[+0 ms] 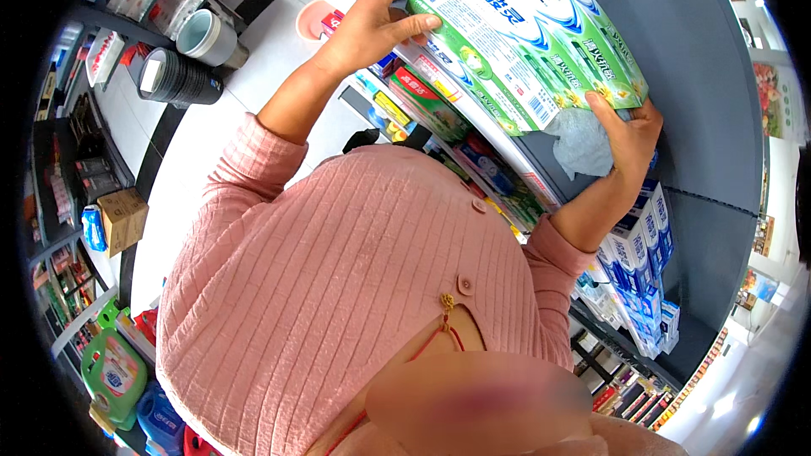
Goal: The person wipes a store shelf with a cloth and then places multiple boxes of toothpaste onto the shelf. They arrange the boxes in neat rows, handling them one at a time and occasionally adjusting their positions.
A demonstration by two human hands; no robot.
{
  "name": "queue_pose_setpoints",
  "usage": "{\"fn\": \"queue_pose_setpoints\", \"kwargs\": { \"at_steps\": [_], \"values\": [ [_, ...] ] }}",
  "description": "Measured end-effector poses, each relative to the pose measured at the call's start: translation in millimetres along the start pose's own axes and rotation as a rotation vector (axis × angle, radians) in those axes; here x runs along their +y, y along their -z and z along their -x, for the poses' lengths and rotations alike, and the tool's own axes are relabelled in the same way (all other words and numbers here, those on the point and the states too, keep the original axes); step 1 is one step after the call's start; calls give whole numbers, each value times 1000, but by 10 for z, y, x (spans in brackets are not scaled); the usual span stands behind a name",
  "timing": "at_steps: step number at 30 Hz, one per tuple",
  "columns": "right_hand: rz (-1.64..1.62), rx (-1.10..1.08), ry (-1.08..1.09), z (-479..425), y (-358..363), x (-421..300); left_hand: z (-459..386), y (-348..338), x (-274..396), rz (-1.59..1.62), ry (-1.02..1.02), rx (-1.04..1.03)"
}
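Several green and white toothpaste boxes [500,69] lie side by side at the upper right, on or just over the grey metal shelf [684,139]. My left hand [386,25] grips their left end, its thumb on the near box and its fingers around the edge. At the right end my right hand [624,133] presses its thumb to the boxes' corner. A grey-blue cloth [583,142] hangs bunched between that palm and the boxes. Whether the boxes touch the shelf cannot be told.
Blue and white toothpaste boxes [640,247] stand stacked on the shelf to the right. More boxed goods [431,101] fill the tier below. Stacked buckets [184,76], a cardboard box [123,221] and a green detergent jug [114,373] are at the left.
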State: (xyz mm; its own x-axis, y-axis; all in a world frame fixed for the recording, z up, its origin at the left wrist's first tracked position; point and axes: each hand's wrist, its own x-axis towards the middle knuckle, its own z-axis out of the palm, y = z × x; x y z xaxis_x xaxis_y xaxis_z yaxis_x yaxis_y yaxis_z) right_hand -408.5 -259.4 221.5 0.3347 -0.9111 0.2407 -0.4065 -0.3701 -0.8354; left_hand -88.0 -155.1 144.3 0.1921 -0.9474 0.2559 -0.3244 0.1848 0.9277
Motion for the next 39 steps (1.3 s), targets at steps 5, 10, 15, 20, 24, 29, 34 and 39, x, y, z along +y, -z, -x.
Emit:
{"fn": "queue_pose_setpoints", "kwargs": {
  "at_steps": [5,10,15,20,24,29,34,39],
  "values": [
    [-28,27,26,-25,-10,118,24,-25,-23,150,-73,128],
    [-45,34,68,-42,-8,193,33,39,190,-7,41,145],
    [-26,28,115,-48,-32,139,-82,57,59,-304,19,133],
    [-54,34,124,-42,-31,210,-191,-6,78,-607,209,93],
    [-93,31,108,-32,-47,170,-165,58,-101,-776,-92,57],
    [-79,49,102,-22,-60,121,-170,-52,-94,-399,40,191],
    [-81,57,123,-41,-57,195,-85,-67,-4,-256,65,94],
    [-54,41,134,-55,-51,176,-184,-27,139,-496,181,50]
  ]
}}
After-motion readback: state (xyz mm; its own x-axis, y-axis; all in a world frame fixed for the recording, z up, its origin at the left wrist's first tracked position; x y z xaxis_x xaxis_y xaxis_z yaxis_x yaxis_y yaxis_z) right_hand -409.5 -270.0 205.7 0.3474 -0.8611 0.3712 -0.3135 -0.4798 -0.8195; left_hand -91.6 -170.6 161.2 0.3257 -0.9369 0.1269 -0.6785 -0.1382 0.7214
